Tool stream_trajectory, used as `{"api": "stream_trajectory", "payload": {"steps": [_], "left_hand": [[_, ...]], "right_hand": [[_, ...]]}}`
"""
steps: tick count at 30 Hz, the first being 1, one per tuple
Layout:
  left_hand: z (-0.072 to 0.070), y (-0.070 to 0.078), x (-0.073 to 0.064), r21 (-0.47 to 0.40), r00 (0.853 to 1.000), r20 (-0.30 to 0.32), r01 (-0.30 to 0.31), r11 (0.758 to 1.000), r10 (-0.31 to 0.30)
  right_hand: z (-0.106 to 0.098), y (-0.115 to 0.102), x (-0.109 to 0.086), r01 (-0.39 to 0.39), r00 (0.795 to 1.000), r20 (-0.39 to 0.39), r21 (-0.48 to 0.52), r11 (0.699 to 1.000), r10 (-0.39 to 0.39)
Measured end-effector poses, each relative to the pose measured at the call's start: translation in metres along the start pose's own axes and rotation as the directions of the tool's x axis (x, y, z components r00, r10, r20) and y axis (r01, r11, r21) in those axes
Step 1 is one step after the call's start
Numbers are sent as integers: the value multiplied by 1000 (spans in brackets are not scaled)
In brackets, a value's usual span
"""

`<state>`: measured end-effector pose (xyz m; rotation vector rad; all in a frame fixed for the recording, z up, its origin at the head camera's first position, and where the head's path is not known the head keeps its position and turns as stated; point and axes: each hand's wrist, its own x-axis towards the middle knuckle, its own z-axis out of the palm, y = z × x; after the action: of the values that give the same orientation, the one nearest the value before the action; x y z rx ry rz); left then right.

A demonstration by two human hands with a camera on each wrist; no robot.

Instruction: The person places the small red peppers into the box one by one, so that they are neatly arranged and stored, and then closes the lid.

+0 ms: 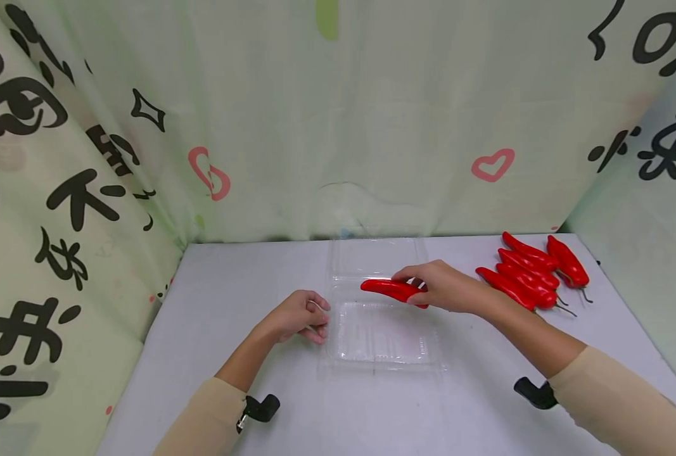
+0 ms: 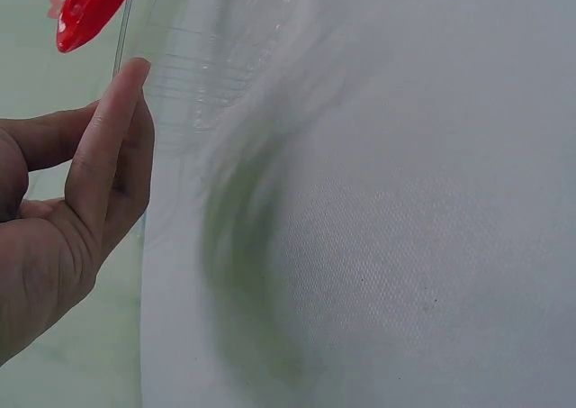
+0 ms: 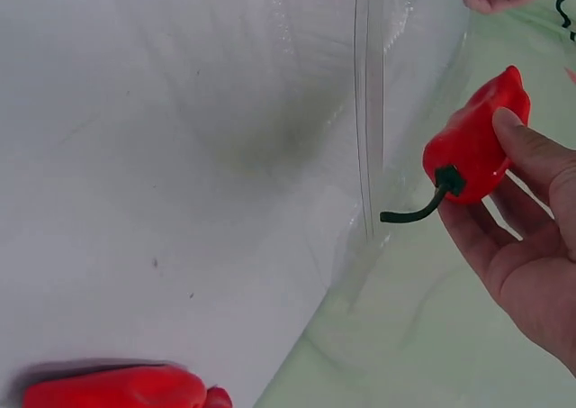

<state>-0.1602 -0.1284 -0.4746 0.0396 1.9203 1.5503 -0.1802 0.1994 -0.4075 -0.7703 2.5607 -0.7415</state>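
Note:
A red chili pepper (image 1: 390, 289) with a green stem is held between the thumb and fingers of my right hand (image 1: 448, 286), above the clear plastic box (image 1: 383, 361). The right wrist view shows this pepper (image 3: 477, 138) pinched near its stem end by the right hand (image 3: 531, 237). The box lies unfolded, its two halves joined across the middle. At its left edge my left hand (image 1: 299, 318) has its fingers loosely bent. In the left wrist view the left hand's (image 2: 85, 174) fingertips are at the box edge; firm contact cannot be told.
Several red chili peppers (image 1: 522, 278) lie together on the white table (image 1: 246, 278) at the back right. A printed curtain (image 1: 338, 126) hangs behind the table and along both sides. Each sleeve bears a black wrist mount.

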Motion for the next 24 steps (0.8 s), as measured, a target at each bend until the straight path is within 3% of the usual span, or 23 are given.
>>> {"api": "stream_trajectory", "payload": {"steps": [24], "left_hand": [[0,0,1,23,1000,-2,8,1000,-8]], "right_hand": [[34,-9,26,65,998,-3,-77,995,-65]]}}
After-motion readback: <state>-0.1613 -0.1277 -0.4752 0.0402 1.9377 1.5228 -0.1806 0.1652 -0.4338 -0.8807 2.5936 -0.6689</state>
